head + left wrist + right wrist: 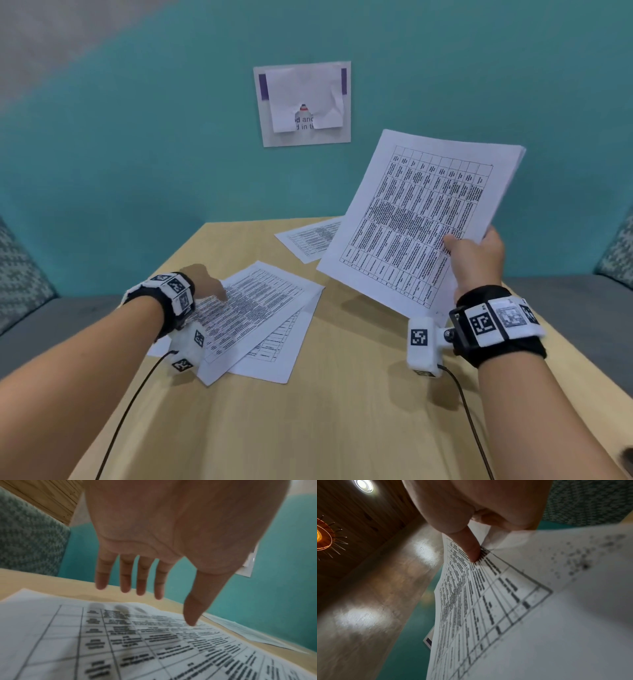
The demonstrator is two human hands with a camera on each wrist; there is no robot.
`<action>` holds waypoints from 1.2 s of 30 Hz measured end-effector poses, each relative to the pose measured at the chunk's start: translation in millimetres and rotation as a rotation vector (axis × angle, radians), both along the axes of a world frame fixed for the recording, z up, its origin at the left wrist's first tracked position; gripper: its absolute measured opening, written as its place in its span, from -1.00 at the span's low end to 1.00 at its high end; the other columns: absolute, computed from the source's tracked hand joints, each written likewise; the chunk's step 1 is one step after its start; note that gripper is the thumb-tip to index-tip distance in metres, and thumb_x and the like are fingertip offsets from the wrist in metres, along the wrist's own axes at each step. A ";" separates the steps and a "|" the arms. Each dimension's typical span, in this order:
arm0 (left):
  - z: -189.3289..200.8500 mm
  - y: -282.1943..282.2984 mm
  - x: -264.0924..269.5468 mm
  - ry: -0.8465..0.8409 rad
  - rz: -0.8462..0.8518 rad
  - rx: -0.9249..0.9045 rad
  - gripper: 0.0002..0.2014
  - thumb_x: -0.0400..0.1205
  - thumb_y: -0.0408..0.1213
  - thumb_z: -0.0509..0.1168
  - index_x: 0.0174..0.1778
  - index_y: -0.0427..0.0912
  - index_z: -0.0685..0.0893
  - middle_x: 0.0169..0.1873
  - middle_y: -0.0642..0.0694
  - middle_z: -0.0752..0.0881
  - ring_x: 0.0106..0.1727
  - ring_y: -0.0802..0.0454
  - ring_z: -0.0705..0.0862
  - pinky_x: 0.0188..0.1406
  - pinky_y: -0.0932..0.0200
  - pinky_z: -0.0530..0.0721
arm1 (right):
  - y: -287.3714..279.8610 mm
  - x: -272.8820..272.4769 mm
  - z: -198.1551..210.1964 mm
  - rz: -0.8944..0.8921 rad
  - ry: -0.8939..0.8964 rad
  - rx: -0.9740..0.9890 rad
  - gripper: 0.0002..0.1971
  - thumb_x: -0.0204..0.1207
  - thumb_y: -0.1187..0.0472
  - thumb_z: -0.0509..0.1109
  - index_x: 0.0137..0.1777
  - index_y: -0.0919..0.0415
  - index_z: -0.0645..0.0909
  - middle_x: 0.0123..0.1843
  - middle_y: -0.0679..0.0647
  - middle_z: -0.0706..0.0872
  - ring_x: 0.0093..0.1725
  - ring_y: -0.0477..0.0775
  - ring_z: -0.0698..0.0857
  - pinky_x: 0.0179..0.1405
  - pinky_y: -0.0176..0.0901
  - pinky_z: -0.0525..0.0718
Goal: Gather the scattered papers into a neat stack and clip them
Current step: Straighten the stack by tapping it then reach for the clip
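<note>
My right hand [476, 253] pinches a bundle of white printed table sheets [421, 219] by its near right edge, lifted and tilted above the wooden table [342, 411]. In the right wrist view the thumb [471, 550] presses on the bundle's top sheet [488, 601]. My left hand [212, 284] reaches over two overlapping sheets [263, 315] lying on the table's left. In the left wrist view the left hand [174, 609] has straight, spread fingers [140, 588] just above the top sheet [120, 642], with the thumb tip at its surface. One more sheet [308, 240] lies farther back, partly behind the bundle.
A paper notice [301, 102] hangs on the teal wall behind the table. Patterned cushions sit at the far left [20, 274] and far right [616, 253] on grey seating. Black cables [130, 404] trail from both wrist cameras across the table's near part.
</note>
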State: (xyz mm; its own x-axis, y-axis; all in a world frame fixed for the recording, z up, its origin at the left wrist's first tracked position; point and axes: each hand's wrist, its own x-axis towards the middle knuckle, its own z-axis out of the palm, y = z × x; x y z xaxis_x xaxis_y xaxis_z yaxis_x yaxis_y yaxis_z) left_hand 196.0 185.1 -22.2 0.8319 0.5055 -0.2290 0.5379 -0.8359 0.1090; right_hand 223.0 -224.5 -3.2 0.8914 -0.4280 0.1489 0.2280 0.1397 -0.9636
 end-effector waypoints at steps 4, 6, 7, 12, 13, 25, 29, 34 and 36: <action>-5.2 1.5 1.2 0.061 0.128 -0.078 -0.29 0.62 -0.17 0.52 0.63 -0.39 0.44 0.57 -0.33 0.53 0.51 -0.25 0.59 0.45 -0.05 0.60 | 4.8 -2.4 1.0 0.021 0.002 0.001 -0.66 0.61 0.44 0.36 0.28 0.05 0.60 0.20 -0.02 0.75 0.19 0.09 0.72 0.30 0.02 0.64; -4.6 2.8 -0.3 0.070 0.149 -0.156 -0.22 0.59 -0.19 0.55 0.68 -0.38 0.39 0.62 -0.32 0.47 0.55 -0.27 0.54 0.51 -0.10 0.56 | 8.6 -2.4 0.3 0.032 0.005 -0.013 -0.66 0.61 0.44 0.36 0.28 0.05 0.59 0.18 -0.02 0.74 0.17 0.08 0.72 0.26 0.00 0.64; -4.0 4.3 -0.1 0.079 0.147 -0.179 -0.20 0.59 -0.16 0.55 0.69 -0.37 0.37 0.64 -0.31 0.44 0.58 -0.27 0.51 0.53 -0.09 0.54 | 11.2 -1.8 -0.9 0.043 0.008 -0.018 -0.66 0.61 0.44 0.36 0.26 0.04 0.59 0.17 -0.02 0.74 0.16 0.08 0.72 0.24 -0.01 0.65; -5.8 13.3 4.4 0.141 0.159 -0.262 -0.14 0.41 -0.19 0.69 0.57 -0.45 0.50 0.44 -0.37 0.61 0.25 -0.30 0.68 0.27 -0.13 0.65 | 20.7 -2.8 -5.6 0.072 0.024 -0.038 -0.64 0.61 0.43 0.36 0.34 0.10 0.59 0.17 -0.03 0.74 0.12 0.04 0.73 0.19 -0.03 0.66; -5.2 10.5 4.8 0.143 0.162 -0.258 -0.20 0.37 -0.21 0.71 0.47 -0.45 0.58 0.37 -0.32 0.65 0.18 -0.28 0.67 0.20 -0.12 0.67 | 20.1 -2.4 -6.7 0.070 0.027 -0.033 -0.64 0.61 0.43 0.36 0.34 0.10 0.59 0.16 -0.03 0.74 0.09 0.02 0.72 0.18 -0.04 0.65; 55.3 -65.0 85.8 -0.112 -0.227 -0.157 -0.52 0.45 -0.16 0.64 0.22 -0.32 0.79 0.33 -0.19 0.72 0.36 -0.26 0.63 0.35 -0.08 0.58 | -13.7 10.4 -20.9 -0.082 0.135 0.210 -0.42 0.64 0.43 0.37 0.64 0.26 0.34 0.36 0.04 0.55 0.41 0.07 0.53 0.35 -0.14 0.41; 33.8 -100.0 139.1 -0.159 -0.346 -0.162 -0.49 0.49 -0.24 0.61 0.37 -0.26 0.75 0.38 -0.22 0.73 0.37 -0.25 0.66 0.29 -0.04 0.60 | -11.6 15.5 -27.8 -0.059 0.125 0.238 -0.61 0.63 0.45 0.37 0.39 0.09 0.51 0.03 -0.17 0.62 0.24 0.04 0.60 0.26 -0.14 0.45; -10.0 -123.7 181.1 -0.082 -0.438 -0.100 -0.41 0.74 0.03 0.29 0.63 -0.23 0.50 0.61 -0.24 0.52 0.55 -0.22 0.54 0.50 -0.11 0.51 | -3.3 20.3 -37.6 -0.047 0.156 0.231 -0.69 0.61 0.45 0.38 0.11 -0.02 0.59 0.06 -0.10 0.74 0.08 0.03 0.72 0.28 0.04 0.65; -12.9 -128.2 181.9 -0.106 -0.456 -0.076 -0.57 0.78 0.04 0.22 0.37 -0.21 0.66 0.34 -0.39 0.65 0.26 -0.23 0.67 0.21 -0.04 0.61 | -1.6 20.6 -37.8 -0.044 0.160 0.227 -0.70 0.61 0.44 0.38 0.07 -0.03 0.59 0.07 -0.09 0.74 0.10 0.06 0.71 0.29 0.06 0.65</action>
State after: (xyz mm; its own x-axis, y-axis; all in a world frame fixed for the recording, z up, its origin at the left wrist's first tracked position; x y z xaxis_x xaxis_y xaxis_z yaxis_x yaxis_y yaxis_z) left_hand 377.9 57.0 -35.2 0.9859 0.0681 -0.1531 0.1002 -0.9719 0.2132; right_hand 243.6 -226.1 -41.0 0.8756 -0.4733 -0.0964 0.0860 0.3492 -0.9331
